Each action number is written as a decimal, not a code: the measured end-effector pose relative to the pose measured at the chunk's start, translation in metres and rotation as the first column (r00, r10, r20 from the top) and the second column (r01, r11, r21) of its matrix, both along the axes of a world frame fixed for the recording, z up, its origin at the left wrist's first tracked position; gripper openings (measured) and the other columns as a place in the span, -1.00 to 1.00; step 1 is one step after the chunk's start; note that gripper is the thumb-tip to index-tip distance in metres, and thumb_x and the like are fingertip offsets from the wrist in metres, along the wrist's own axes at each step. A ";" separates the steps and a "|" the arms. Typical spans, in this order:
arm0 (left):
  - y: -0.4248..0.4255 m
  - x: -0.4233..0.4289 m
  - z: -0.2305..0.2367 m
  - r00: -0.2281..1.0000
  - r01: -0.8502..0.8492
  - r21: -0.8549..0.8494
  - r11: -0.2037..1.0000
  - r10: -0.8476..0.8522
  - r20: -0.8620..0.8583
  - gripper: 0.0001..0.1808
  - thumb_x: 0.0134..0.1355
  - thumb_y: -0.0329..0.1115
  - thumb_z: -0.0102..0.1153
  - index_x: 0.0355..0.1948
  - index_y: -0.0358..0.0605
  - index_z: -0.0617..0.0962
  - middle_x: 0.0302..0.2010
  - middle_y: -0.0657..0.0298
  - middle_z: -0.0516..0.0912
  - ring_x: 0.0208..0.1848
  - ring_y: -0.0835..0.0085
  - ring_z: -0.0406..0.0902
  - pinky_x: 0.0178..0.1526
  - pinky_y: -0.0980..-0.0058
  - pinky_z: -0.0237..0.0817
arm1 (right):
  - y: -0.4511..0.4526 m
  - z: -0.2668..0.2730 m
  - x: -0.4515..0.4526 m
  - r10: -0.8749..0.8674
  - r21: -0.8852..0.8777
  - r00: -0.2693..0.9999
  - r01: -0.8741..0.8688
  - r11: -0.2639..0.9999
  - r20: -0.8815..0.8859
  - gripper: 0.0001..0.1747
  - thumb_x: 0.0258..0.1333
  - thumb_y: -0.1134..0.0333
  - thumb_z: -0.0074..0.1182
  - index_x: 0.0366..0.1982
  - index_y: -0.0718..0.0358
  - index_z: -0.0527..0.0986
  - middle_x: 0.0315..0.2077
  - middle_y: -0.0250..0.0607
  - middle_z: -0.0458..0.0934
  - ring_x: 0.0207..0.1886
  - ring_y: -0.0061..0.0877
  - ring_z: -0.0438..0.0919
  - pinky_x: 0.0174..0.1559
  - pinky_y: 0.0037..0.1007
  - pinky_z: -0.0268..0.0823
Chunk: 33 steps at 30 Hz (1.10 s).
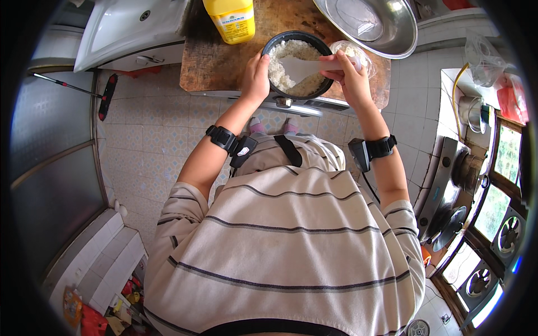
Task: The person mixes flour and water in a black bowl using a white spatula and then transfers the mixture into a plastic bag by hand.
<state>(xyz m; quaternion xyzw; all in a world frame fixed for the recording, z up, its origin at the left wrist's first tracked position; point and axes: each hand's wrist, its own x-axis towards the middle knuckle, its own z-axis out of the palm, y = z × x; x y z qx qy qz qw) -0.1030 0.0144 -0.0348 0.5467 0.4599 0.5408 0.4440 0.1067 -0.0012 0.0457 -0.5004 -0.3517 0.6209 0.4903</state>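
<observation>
A round dark pot [324, 40] stands at the front of a worn wooden tabletop [210, 63]. White cooked rice [277, 63] lines its inside, thinner toward the near right. My left hand [257, 75] grips the pot's left rim, thumb on top. In my right hand [352, 77] is a pale plastic rice paddle [300, 67], its handle between thumb and fingers and its flat blade over the rice inside the pot. Just behind that hand sits a small clear bowl or bag [370, 63] with some rice in it, partly covered by my fingers and the handle.
A large steel basin [403, 38] rests at the back right, close to the small bowl. A yellow plastic container [235, 25] stands at the back left. Left of the table is a white sink [113, 33]; a gas stove [441, 185] is along the right wall.
</observation>
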 end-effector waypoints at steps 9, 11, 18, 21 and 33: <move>-0.002 0.001 0.013 0.998 0.020 0.016 1.000 -0.021 0.056 -0.60 0.26 -0.22 -0.33 -0.18 -0.34 0.45 -0.30 0.00 0.55 -0.22 0.22 0.45 -0.10 0.43 0.18 | -0.001 -0.001 0.001 -0.081 0.012 0.995 0.081 0.997 -0.056 -0.72 0.17 0.27 -0.14 -0.37 0.39 0.43 -0.37 -0.06 0.54 -0.33 -0.41 0.55 -0.30 -0.48 0.46; -0.003 0.002 0.012 0.997 0.006 -0.011 1.000 -0.005 0.079 -0.58 0.28 -0.20 -0.36 -0.19 -0.36 0.45 -0.30 0.02 0.55 -0.22 0.27 0.45 -0.10 0.45 0.19 | -0.001 -0.002 0.004 -0.122 0.013 0.987 0.124 0.992 -0.101 -0.74 0.16 0.29 -0.13 -0.37 0.39 0.43 -0.38 -0.05 0.54 -0.32 -0.40 0.55 -0.32 -0.48 0.47; -0.005 -0.003 0.013 0.998 0.054 -0.086 0.995 -0.050 0.046 -0.55 0.29 -0.18 -0.37 -0.18 -0.36 0.45 -0.27 0.03 0.55 -0.19 0.29 0.45 -0.07 0.47 0.18 | 0.005 -0.012 0.024 -0.182 0.015 0.969 0.187 0.982 -0.165 -0.81 0.15 0.33 -0.12 -0.40 0.32 0.41 -0.40 -0.20 0.51 -0.25 -0.40 0.55 -0.30 -0.44 0.48; -0.003 0.000 0.012 1.000 -0.004 -0.024 1.000 0.004 0.029 -0.57 0.29 -0.19 -0.37 -0.17 -0.35 0.45 -0.27 0.02 0.55 -0.19 0.26 0.45 -0.08 0.47 0.18 | 0.004 -0.009 0.030 -0.223 0.014 0.959 0.229 0.973 -0.174 -0.82 0.15 0.33 -0.14 -0.40 0.30 0.40 -0.41 -0.20 0.51 -0.25 -0.40 0.55 -0.30 -0.43 0.48; -0.008 -0.012 0.026 0.961 -0.009 -0.062 0.998 -0.009 -0.278 -0.66 0.19 -0.22 -0.23 -0.16 -0.21 0.45 -0.47 -0.01 0.54 -0.38 0.13 0.49 -0.32 0.31 0.27 | -0.011 -0.004 0.047 -0.343 -0.021 0.931 0.343 0.939 -0.126 -0.80 0.15 0.32 -0.14 -0.41 0.34 0.38 -0.40 -0.11 0.51 -0.27 -0.40 0.55 -0.30 -0.46 0.49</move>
